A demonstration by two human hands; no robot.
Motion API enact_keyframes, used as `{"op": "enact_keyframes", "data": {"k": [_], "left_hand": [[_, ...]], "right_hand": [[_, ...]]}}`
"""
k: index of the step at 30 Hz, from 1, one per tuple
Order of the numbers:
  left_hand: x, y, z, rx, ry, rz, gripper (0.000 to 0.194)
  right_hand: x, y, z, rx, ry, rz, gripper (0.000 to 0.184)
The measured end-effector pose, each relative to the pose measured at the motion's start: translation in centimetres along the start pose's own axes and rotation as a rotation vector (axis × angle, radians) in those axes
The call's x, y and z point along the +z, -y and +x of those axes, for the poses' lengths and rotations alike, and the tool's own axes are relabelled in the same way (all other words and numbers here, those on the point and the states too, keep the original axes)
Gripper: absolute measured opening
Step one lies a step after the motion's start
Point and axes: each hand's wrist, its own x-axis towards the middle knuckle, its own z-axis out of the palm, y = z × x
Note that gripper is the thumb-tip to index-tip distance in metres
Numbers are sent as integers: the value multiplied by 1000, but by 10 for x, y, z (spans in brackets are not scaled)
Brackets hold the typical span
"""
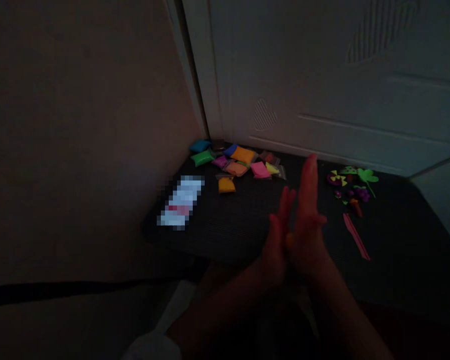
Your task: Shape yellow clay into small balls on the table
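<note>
Over the front of the dark table, my left hand (276, 245) and my right hand (307, 220) face each other palm to palm, fingers stretched upward. Pressed between the lower palms is a small lump of orange-yellow modelling clay (289, 241), mostly hidden by the hands. A packet of similar yellow-orange clay (226, 185) lies on the table to the left. To the right of my right hand lies a pink plastic clay knife (356, 237).
Several coloured clay packets (243, 154) lie along the table's back left. Small clay shapes in purple, green and yellow (361, 194) sit at the right. A blurred-out bright phone-like rectangle (182, 202) lies at the left edge. A white panel (322, 90) stands behind the table (401, 240), with a wall at left.
</note>
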Motion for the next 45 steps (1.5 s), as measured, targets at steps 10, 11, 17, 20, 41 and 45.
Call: {"op": "enact_keyframes", "data": {"k": [10,11,17,20,41,45], "left_hand": [[-4,7,-5,162,160,222,64],[-3,9,-6,178,160,218,64],[1,5,-3,273,93,215,63],[-1,8,-6,227,152,227,63],[-85,-17,22,550,-380,383,51],[-91,-8,23,528,-394,415,48]], "right_hand": [[2,6,-17,148,-68,176,60],[1,4,-17,179,-49,195,58],[17,-4,-32,227,-6,365,67],[17,-2,-32,258,-107,364,63],[22,-74,-12,100,422,-463,63],[28,-71,-6,149,423,-639,70]]}}
